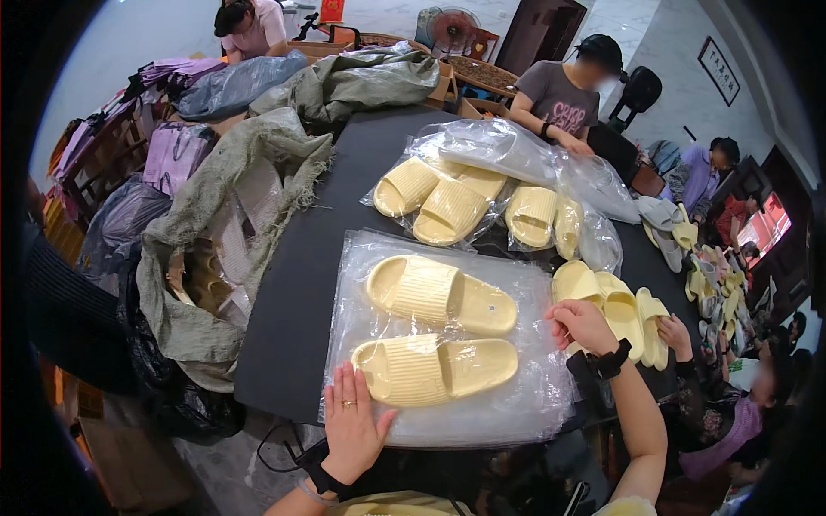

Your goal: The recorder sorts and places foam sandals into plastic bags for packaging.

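Observation:
A pair of pale yellow slippers [411,289] lies side by side on a stack of clear plastic bags [533,404], toes to the left. Glare across them suggests clear film over them. My left hand [354,421] rests flat, fingers stretched, on the plastic by the toe of the nearer slipper. Beyond the stack's right edge, my right hand [585,327] is closed with fingers curled together; whether film is pinched in them is hidden. More yellow slippers [621,314] lie just past it.
A co-worker's hand [677,335] touches a slipper at the right. Bagged yellow slippers [452,206] lie at the back of the black table [288,344]. An open woven sack [185,318] stands at the left. Another co-worker [559,95] stands across the table.

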Demonstrator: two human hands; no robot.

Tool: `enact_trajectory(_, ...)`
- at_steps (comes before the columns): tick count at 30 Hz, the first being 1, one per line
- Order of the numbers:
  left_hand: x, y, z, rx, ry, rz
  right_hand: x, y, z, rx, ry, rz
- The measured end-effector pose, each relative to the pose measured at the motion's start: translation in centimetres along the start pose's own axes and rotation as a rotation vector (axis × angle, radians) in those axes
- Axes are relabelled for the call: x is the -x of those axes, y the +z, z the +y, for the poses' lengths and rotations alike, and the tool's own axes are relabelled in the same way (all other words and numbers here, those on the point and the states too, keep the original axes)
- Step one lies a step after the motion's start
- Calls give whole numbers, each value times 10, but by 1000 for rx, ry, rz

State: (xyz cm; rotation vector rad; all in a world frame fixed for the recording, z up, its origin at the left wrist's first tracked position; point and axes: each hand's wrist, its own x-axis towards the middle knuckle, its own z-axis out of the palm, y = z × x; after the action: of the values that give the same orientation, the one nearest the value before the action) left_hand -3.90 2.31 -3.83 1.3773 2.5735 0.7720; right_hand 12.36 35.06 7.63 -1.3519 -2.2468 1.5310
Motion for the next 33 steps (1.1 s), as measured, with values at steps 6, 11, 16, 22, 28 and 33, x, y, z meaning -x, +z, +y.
enact_trajectory(6, -1, 1, -1, -5, -13, -1, 10, 20, -14, 395, 56, 23)
enact_trajectory(11, 0, 3, -1, -10, -5, 2, 0, 1, 19, 138, 25, -135)
enact_trajectory(16, 0, 1, 0, -49, -3, -15, 7, -1, 26, -583, 45, -101)
enact_trajectory(22, -3, 2, 0, -20, -2, -3, -11, -14, 64, -1072, 204, -355)
enact_trajectory(28, -1, 5, -3, -19, -4, 10, -16, 33, 19, -283, -90, -667)
enact_trajectory(33, 2, 7, -4, -35, -8, 29, -51, 74, -8, 587, -883, -409)
